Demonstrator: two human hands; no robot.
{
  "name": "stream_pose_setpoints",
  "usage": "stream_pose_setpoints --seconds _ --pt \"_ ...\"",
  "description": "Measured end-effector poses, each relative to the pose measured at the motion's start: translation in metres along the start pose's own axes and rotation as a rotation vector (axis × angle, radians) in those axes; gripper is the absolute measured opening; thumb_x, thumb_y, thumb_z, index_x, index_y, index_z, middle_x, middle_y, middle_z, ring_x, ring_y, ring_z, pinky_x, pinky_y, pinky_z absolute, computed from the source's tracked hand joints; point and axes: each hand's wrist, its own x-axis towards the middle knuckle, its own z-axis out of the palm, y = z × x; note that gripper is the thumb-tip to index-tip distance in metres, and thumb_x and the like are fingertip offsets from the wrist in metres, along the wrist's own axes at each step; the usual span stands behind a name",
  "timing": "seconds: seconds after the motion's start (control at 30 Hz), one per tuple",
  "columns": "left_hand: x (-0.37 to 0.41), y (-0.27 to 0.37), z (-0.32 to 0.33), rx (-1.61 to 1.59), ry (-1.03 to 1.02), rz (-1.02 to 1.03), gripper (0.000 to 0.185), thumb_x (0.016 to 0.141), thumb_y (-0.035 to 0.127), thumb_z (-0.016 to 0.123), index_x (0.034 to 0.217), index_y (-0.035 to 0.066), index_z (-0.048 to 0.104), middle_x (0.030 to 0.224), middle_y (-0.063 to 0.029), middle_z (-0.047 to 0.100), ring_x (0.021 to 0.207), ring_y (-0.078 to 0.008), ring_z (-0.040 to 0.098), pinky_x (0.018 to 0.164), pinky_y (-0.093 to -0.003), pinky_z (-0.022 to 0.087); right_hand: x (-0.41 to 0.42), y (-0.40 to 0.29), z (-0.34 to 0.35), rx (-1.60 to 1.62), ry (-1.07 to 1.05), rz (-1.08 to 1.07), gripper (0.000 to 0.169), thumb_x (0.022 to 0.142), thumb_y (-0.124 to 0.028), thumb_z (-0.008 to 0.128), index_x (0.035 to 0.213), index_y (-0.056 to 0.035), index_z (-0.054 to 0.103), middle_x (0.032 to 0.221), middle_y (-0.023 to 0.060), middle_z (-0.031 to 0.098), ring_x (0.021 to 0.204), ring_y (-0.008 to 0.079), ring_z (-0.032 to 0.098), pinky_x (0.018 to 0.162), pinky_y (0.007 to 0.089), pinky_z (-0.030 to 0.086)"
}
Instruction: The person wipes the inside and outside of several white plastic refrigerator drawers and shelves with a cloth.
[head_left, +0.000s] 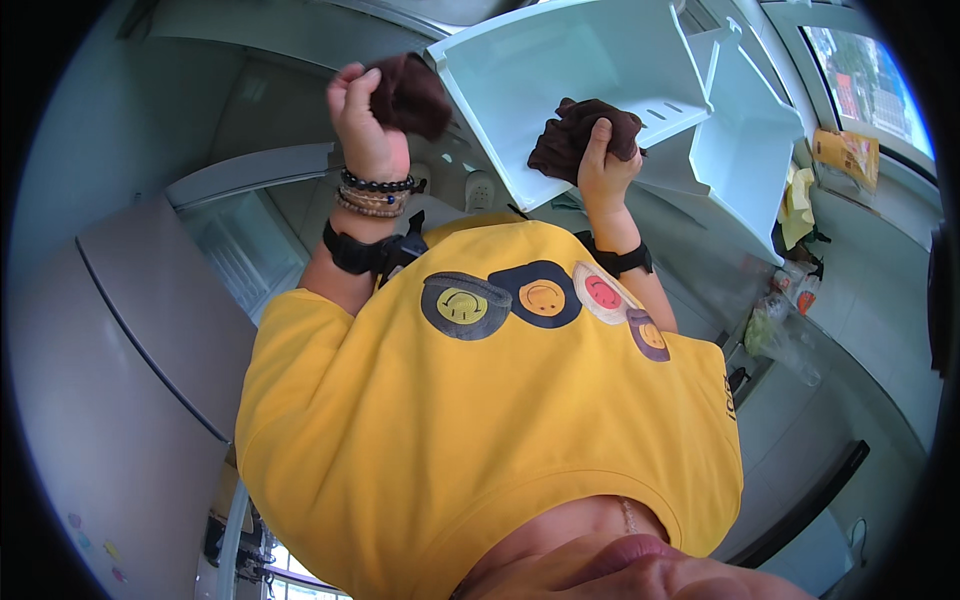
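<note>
My left hand (367, 120) grips a dark brown cloth (412, 97), blurred, just left of a white plastic bin (480, 127). Dark beaded bracelets (379, 184) circle that wrist, with a black strap below them. My right hand (609, 169) holds another bunched dark brown cloth (574, 139) in front of the bin's interior, its thumb lying on top. Whether this cloth touches the bin wall I cannot tell. The bin looks like a refrigerator drawer, tilted with its open side towards me. A second white bin (742, 150) lies to its right.
At left stands a grey refrigerator (135, 315), with a lower opening showing a pale compartment (240, 240). A window (862, 82) is at upper right. Along the right-hand ledge sit a yellow packet (847, 157) and a clear plastic bag (772, 330) with something green. Below the bin shows a light shoe (480, 191).
</note>
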Motion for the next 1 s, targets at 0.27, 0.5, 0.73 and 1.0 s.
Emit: stream_pose_setpoints --seconds 0.27,0.5,0.73,1.0 --pt "0.001 -0.044 0.014 1.217 -0.811 1.238 0.026 0.073 -0.004 0.058 0.096 0.006 0.059 0.097 -0.0093 0.061 0.084 -0.0228 0.061 0.073 -0.0309 0.052 0.002 -0.005 0.001 -0.129 -0.037 -0.016 0.017 0.085 -0.021 0.053 0.081 -0.0073 0.062 0.069 0.0109 0.061 0.063 0.0328 0.058 0.058 0.04 0.045" --pt "-0.064 -0.037 0.03 0.574 -1.177 -0.255 0.02 0.084 -0.004 0.045 0.097 0.001 0.059 0.089 -0.0062 0.063 0.075 -0.0127 0.061 0.067 -0.0228 0.048 0.001 -0.003 0.006 -0.215 -0.014 0.042 0.024 0.086 -0.026 0.052 0.078 -0.0062 0.063 0.071 0.0132 0.061 0.065 0.035 0.058 0.058 0.0424 0.045" --pt "-0.039 -0.006 0.02 0.632 -0.586 -0.028 0.015 0.085 0.016 0.06 0.09 0.003 0.055 0.071 -0.002 0.059 0.055 -0.0063 0.056 0.05 -0.0195 0.047 -0.001 0.002 0.003 -0.065 0.044 0.045 0.025 0.087 -0.028 0.052 0.08 -0.0062 0.061 0.071 0.0127 0.061 0.065 0.0348 0.057 0.058 0.0412 0.045" --pt "-0.012 -0.06 -0.012 0.966 -0.311 0.134 0.039 0.072 0.036 0.072 0.069 0.001 0.056 0.06 -0.0023 0.058 0.049 -0.0071 0.047 0.048 -0.0253 0.043 -0.03 -0.03 -0.002 -0.046 -0.323 -0.611 0.036 0.06 -0.025 0.069 0.093 -0.0123 0.062 0.097 0.0048 0.06 0.094 0.0238 0.053 0.077 0.0382 0.037"
